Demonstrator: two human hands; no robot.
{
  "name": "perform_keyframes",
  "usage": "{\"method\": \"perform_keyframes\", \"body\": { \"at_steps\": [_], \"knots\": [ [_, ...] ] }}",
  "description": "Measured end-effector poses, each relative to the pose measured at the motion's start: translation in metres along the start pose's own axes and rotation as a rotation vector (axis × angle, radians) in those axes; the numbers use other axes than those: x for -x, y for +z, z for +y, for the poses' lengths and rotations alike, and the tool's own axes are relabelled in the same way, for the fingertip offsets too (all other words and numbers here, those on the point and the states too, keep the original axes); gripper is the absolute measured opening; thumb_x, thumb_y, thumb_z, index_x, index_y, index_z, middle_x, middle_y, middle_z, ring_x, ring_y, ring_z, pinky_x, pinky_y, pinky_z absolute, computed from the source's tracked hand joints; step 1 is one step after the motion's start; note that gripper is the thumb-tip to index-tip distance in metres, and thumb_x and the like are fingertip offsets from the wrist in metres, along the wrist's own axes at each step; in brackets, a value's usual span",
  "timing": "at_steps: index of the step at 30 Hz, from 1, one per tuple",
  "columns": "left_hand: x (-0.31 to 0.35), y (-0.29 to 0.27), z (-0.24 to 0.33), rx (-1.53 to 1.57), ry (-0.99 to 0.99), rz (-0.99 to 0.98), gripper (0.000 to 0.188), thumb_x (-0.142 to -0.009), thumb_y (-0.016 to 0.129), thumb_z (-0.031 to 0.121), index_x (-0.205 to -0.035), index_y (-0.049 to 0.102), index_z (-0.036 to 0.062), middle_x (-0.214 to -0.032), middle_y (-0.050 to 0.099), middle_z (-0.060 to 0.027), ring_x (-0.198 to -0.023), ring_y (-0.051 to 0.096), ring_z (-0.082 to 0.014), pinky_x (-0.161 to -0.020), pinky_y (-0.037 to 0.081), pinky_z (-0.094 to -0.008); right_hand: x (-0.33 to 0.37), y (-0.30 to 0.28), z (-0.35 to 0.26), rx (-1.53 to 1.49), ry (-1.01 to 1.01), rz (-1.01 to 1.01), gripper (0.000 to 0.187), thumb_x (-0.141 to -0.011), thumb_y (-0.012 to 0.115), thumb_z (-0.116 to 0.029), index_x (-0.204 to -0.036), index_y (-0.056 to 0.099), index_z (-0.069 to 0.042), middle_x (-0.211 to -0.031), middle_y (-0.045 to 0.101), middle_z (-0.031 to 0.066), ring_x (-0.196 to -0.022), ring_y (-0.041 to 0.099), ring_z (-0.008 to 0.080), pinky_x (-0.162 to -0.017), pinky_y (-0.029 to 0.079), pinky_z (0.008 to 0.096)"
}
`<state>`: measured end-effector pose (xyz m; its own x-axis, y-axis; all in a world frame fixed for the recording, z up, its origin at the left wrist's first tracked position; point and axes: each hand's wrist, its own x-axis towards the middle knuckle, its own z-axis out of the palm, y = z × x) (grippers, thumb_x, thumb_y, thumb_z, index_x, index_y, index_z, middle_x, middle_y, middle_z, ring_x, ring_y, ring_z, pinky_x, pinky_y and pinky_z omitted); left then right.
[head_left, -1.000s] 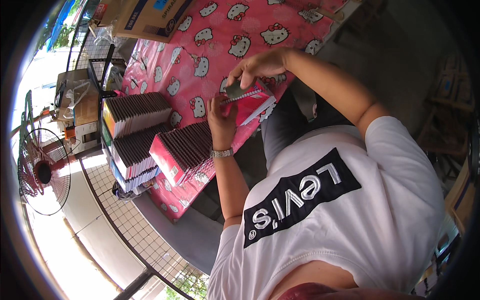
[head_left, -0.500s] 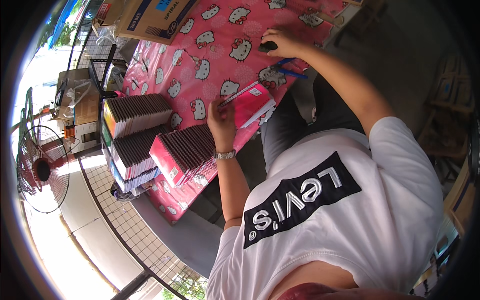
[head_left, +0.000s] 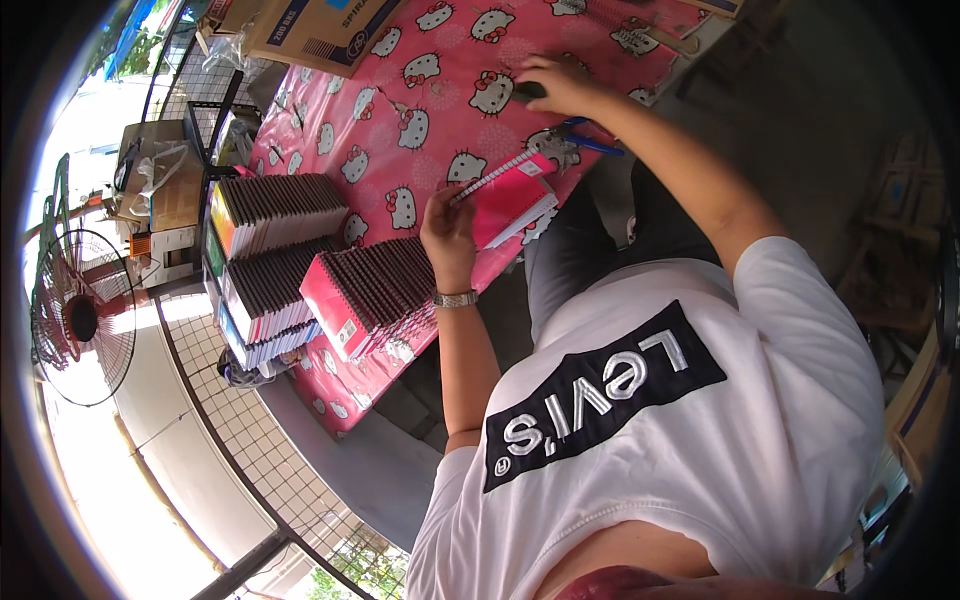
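My left grip (head_left: 448, 228) is curled around the near-left end of the spiral spine of a pink notebook (head_left: 512, 205), which lies on the tabletop (head_left: 430, 160) just to its right. Its long axis slants away rightward, spine facing outward, page edges toward me. My right hand (head_left: 565, 88), farther off, covers a dark object (head_left: 527, 92) (clasped or merely touched, I can't tell).

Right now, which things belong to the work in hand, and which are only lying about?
Likely in the work:
pink spiral notebook, left hand on it
dark object at right hand
blue-handled tool
stacked notebooks

Seemingly just about:
cardboard box
fan
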<state>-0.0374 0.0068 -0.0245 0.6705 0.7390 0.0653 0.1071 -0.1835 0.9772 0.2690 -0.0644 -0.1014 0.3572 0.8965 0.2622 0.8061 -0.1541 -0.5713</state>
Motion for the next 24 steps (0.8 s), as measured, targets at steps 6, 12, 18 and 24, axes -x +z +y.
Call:
{"method": "perform_keyframes", "body": {
  "at_steps": [6,12,18,24],
  "knots": [
    [0.022,-0.002,-0.014,-0.022,-0.039,0.302,0.014,-0.095,0.062,0.005,-0.108,0.061,0.0001,-0.093,0.064,-0.003,-0.075,0.06,-0.0073,-0.071,0.052,-0.0224,0.099,-0.015,-0.017,0.186,-0.034,0.254,0.076,-0.086,0.069,-0.041,-0.148,0.036,-0.011,-0.148,0.037,0.0193,-0.134,0.037,0.0414,-0.111,0.033,0.0511],
    [0.023,0.012,-0.018,-0.223,0.119,0.303,0.017,-0.097,0.062,0.012,-0.107,0.06,-0.0009,-0.084,0.063,-0.0026,-0.072,0.06,-0.0075,-0.065,0.053,-0.0243,0.135,-0.015,-0.037,0.293,-0.023,0.038,0.067,-0.092,0.063,-0.034,-0.147,0.036,-0.007,-0.137,0.044,0.0186,-0.127,0.045,0.0365,-0.108,0.036,0.0465],
    [0.029,0.008,-0.028,-0.168,0.071,0.3,0.019,-0.094,0.064,0.006,-0.109,0.056,-0.002,-0.091,0.064,-0.0063,-0.078,0.063,-0.0106,-0.065,0.056,-0.0256,0.136,-0.033,-0.095,-0.605,0.106,0.177,0.061,-0.093,0.062,-0.025,-0.145,0.038,-0.005,-0.129,0.05,0.0184,-0.121,0.051,0.0313,-0.103,0.04,0.0415],
    [0.028,0.015,-0.024,-0.252,0.118,0.332,0.017,-0.095,0.062,0.007,-0.108,0.056,-0.0017,-0.095,0.065,-0.0077,-0.079,0.064,-0.0102,-0.065,0.057,-0.0262,0.124,-0.044,-0.143,-0.548,-0.216,0.004,0.064,-0.083,0.072,-0.026,-0.139,0.049,-0.003,-0.125,0.053,0.0176,-0.116,0.053,0.0327,-0.102,0.042,0.0401]
  ]
}}
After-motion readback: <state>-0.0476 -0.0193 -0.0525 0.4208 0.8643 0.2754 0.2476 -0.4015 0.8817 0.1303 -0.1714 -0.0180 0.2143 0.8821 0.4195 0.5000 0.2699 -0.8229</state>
